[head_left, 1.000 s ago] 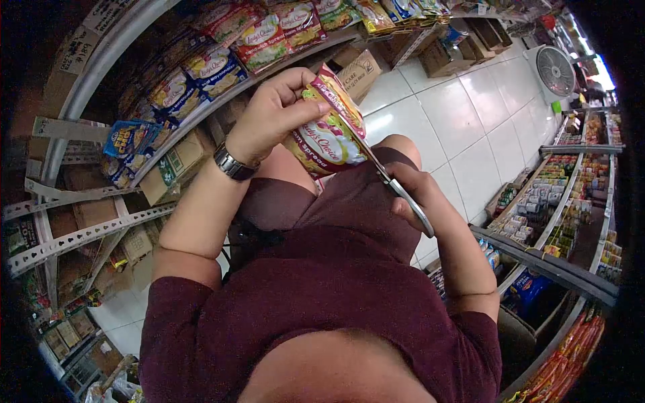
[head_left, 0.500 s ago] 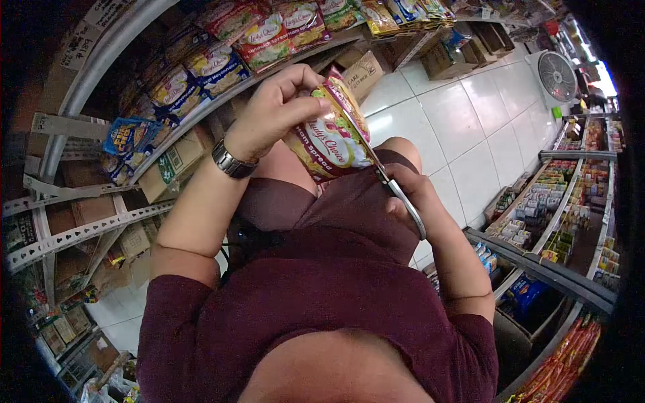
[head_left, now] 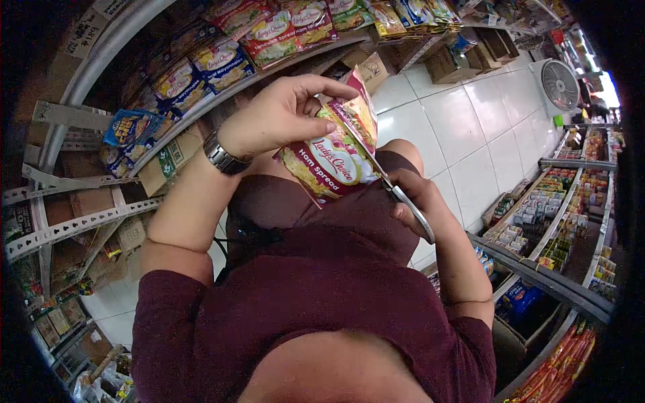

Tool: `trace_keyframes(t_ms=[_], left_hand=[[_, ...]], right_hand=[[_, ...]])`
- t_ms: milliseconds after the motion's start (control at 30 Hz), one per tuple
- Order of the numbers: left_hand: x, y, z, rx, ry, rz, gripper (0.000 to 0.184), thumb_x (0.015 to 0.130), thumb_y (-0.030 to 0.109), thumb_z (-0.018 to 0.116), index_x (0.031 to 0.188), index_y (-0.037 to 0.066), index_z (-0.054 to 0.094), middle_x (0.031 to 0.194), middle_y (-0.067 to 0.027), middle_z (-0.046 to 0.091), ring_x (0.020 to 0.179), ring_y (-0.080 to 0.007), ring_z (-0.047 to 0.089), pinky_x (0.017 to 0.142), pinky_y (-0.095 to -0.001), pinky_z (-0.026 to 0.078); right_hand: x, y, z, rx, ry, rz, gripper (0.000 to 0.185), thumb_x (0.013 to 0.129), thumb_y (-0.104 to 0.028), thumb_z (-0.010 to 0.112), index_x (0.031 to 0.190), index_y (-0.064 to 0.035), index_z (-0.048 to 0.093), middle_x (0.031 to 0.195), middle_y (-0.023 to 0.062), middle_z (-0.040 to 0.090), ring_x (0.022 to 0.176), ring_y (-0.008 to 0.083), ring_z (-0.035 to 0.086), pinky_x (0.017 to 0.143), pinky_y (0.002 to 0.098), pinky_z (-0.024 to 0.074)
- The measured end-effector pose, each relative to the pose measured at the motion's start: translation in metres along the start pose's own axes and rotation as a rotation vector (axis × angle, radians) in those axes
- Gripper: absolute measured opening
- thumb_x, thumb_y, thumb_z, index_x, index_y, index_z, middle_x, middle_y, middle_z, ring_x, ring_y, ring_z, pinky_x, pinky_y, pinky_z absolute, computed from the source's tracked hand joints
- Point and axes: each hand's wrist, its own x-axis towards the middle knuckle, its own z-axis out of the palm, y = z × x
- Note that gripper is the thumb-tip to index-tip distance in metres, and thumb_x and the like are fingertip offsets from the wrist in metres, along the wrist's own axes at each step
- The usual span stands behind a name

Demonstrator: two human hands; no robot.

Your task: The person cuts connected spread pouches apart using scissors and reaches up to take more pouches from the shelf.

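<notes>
1. Left hand (head_left: pixel 299 111) — partly curled, thumb and fingers pinching the Ham Spread packet (head_left: pixel 329 164) above the lap (head_left: pixel 363 218).
2. Right hand (head_left: pixel 422 200) — wrapped around the scissors (head_left: pixel 418 216), blades against the packet's edge.

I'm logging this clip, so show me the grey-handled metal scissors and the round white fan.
Grey-handled metal scissors (head_left: pixel 412 206), head view, on the handle.
Round white fan (head_left: pixel 560 85), head view, on the front grille.
</notes>
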Motion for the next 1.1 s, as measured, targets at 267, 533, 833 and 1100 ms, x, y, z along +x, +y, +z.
trace_keyframes(t_ms=[267, 533, 833, 1100], left_hand=[[-0.003, 0.0, 0.007, 0.081, -0.009, 0.096, 0.048, 0.078, -0.003, 0.061, 0.125, -0.001, 0.052, 0.122, -0.0079, 0.053, 0.112, -0.0144, 0.051, 0.097, -0.0284, 0.04], [-0.005, -0.003, 0.005, 0.081, 0.001, 0.094, 0.047, 0.078, -0.001, 0.063, 0.123, 0.0, 0.053, 0.123, -0.0078, 0.052, 0.113, -0.0139, 0.05, 0.098, -0.0283, 0.039], [-0.006, 0.002, 0.004, 0.066, -0.003, 0.06, 0.049, 0.078, 0.0, 0.064, 0.125, -0.001, 0.049, 0.118, -0.0068, 0.056, 0.109, -0.0126, 0.053, 0.093, -0.0269, 0.043], [-0.001, -0.003, 0.011, 0.043, -0.029, 0.102, 0.049, 0.077, 0.001, 0.066, 0.124, -0.001, 0.051, 0.117, -0.0067, 0.055, 0.109, -0.0138, 0.052, 0.096, -0.0285, 0.04]], right_hand=[[0.009, -0.008, 0.0, -0.032, 0.022, -0.054, 0.08, 0.072, -0.073, 0.055, 0.104, 0.0012, 0.053, 0.086, 0.0086, 0.058, 0.081, 0.0164, 0.052, 0.072, 0.029, 0.0427], [0.008, -0.008, 0.006, -0.005, 0.013, -0.009, 0.079, 0.071, -0.073, 0.058, 0.1, 0.0005, 0.053, 0.082, 0.0047, 0.054, 0.077, 0.0127, 0.048, 0.067, 0.0264, 0.0408], [0.012, -0.012, 0.0, 0.081, -0.018, -0.021, 0.084, 0.07, -0.075, 0.056, 0.103, 0.0018, 0.051, 0.08, 0.0008, 0.05, 0.074, 0.0089, 0.046, 0.063, 0.0227, 0.0381], [0.016, -0.001, -0.002, 0.096, -0.078, -0.066, 0.08, 0.073, -0.073, 0.054, 0.104, 0.0007, 0.051, 0.091, 0.0056, 0.055, 0.086, 0.0143, 0.049, 0.074, 0.0281, 0.0409]])
